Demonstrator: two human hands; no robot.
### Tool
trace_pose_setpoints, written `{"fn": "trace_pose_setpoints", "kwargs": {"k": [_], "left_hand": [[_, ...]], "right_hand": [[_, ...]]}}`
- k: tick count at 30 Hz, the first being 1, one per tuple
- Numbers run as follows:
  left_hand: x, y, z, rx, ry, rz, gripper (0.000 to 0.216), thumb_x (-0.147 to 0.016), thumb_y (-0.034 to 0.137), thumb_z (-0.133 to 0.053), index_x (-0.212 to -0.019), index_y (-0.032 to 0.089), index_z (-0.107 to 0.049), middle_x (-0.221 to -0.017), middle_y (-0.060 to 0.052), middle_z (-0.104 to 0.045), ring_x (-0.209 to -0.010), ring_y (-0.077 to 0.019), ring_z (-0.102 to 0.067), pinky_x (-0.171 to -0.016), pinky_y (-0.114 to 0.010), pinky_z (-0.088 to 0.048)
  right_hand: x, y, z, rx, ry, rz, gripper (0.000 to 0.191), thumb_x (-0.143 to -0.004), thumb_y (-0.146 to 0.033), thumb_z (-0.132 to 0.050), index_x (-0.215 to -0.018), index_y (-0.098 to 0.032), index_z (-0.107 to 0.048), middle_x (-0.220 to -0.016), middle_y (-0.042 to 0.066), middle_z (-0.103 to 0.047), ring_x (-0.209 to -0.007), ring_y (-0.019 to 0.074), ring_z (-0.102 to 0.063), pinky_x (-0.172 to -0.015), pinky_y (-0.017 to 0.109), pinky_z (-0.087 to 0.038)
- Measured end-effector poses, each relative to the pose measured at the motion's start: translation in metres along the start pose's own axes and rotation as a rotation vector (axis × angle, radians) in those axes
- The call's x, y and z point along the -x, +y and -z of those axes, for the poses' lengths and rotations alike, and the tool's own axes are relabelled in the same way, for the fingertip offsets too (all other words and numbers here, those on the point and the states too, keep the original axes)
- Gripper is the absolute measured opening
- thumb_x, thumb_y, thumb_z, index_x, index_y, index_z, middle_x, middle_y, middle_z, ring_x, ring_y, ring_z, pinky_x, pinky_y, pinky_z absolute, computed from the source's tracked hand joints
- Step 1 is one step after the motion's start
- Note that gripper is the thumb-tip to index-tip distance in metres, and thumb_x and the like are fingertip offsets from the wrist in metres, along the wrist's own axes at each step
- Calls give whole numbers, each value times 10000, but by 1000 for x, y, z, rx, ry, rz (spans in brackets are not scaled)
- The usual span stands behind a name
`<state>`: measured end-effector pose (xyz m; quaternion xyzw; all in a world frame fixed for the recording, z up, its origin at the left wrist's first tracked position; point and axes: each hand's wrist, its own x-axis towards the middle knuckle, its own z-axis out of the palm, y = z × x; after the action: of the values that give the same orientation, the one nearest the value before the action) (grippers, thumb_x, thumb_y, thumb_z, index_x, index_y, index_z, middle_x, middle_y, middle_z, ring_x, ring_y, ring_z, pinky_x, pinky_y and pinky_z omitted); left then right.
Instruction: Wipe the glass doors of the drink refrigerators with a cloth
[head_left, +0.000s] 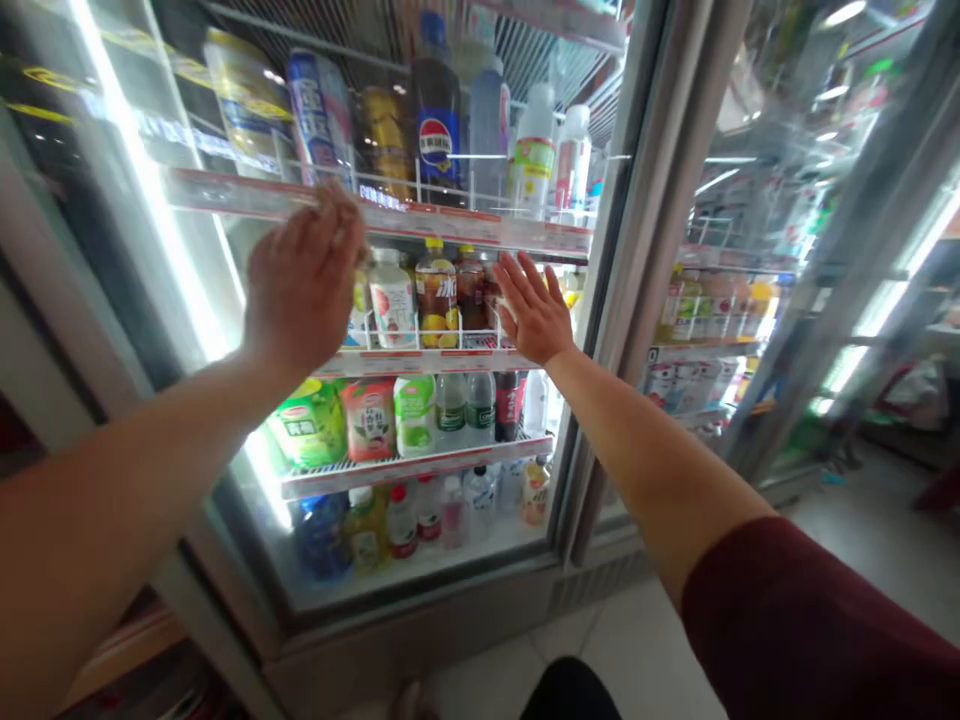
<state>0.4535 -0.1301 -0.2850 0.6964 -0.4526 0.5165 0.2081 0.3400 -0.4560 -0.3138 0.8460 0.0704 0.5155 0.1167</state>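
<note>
My left hand [304,275] is raised before the glass door [352,90] of a drinks fridge, its fingers curled around what looks like a crumpled, brownish cloth [341,212]. Motion smears this hand, and most of the cloth is hidden by the fingers. With fingers stretched out and holding nothing, my right hand [536,310] lies flat at the glass on the right side of the door. Behind the glass between the hands stand an iced tea bottle with a yellow cap [436,295] and a white bottle [392,300].
Shelves inside hold several drinks, among them a large cola bottle [436,120] above and green packs [309,425] below. A metal door frame [645,190] runs along the right, with another stocked fridge [705,300] beyond it. Pale floor tiles [622,630] lie below.
</note>
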Motion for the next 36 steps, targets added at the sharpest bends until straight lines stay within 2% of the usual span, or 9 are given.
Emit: {"fn": "trace_pose_setpoints", "kwargs": {"k": [4, 11, 16, 19, 22, 24, 28, 33, 36], "left_hand": [[1, 11, -10, 0, -188, -160, 510, -1188, 420, -309, -1589, 274, -589, -1747, 79, -414, -1634, -311, -383, -1402, -596, -221], [-50, -6, -25, -62, 85, -70, 601, -1161, 380, -447, -1734, 216, -372, -1845, 112, -109, -1705, -336, -119, -1410, -652, -18], [-32, 33, -46, 4, -205, -388, 529, -1158, 284, -328, -1640, 357, -535, -1755, 130, -386, -1625, -216, -399, -1395, -495, -269], [-49, 29, -39, -54, -114, -248, 545, -1164, 307, -379, -1706, 304, -434, -1800, 117, -283, -1673, -270, -290, -1402, -586, -202], [-60, 25, -41, -78, 35, -94, 593, -1173, 308, -397, -1756, 223, -319, -1848, 77, -110, -1714, -339, -82, -1394, -701, -30], [-48, 34, -53, -55, -7, -149, 573, -1167, 288, -406, -1736, 233, -377, -1842, 53, -169, -1715, -309, -130, -1409, -666, -92], [-7, 60, -74, 28, -296, -422, 513, -1152, 220, -355, -1596, 347, -578, -1688, 91, -509, -1592, -154, -456, -1361, -443, -387], [1, 62, -72, -96, -106, -237, 517, -1180, 255, -366, -1689, 261, -457, -1808, 75, -259, -1704, -254, -218, -1440, -568, -172], [11, 65, -70, -90, -260, -473, 545, -1134, 127, -407, -1651, 255, -521, -1756, 45, -398, -1681, -199, -292, -1434, -500, -232]], "right_hand": [[-1, -1, 2, 3, 2, 5, 627, -1120, -320, -300, -1725, -228, -438, -1803, 6, -349, -1717, 264, -256, -1447, 565, -168], [0, 0, 0, -28, 16, 6, 632, -1120, -302, -273, -1729, -240, -433, -1804, 0, -347, -1718, 252, -255, -1451, 559, -160], [6, 3, -17, -99, 164, -188, 661, -1109, -276, -225, -1752, -246, -378, -1797, 38, -378, -1714, 255, -275, -1430, 632, -149], [8, 4, -26, -120, 238, -354, 686, -1101, -260, -188, -1772, -197, -319, -1808, 83, -356, -1727, 276, -229, -1413, 673, -151], [9, 5, -25, -88, 168, -372, 692, -1100, -255, -191, -1780, -168, -289, -1836, 91, -288, -1739, 277, -176, -1419, 654, -137], [10, 6, -22, -52, 91, -360, 693, -1106, -281, -227, -1788, -157, -257, -1855, 93, -222, -1746, 279, -132, -1423, 643, -119], [13, 12, -22, -19, 50, -302, 722, -1135, -428, -279, -1798, -151, -202, -1867, 118, -159, -1753, 302, -81, -1417, 661, -103], [16, 18, -30, -47, 145, -247, 746, -1148, -534, -185, -1797, -167, -197, -1858, 130, -202, -1753, 305, -99, -1407, 681, -112], [16, 17, -28, -36, 84, -268, 753, -1142, -521, -169, -1799, -152, -169, -1868, 120, -162, -1756, 301, -65, -1407, 676, -95]]}}
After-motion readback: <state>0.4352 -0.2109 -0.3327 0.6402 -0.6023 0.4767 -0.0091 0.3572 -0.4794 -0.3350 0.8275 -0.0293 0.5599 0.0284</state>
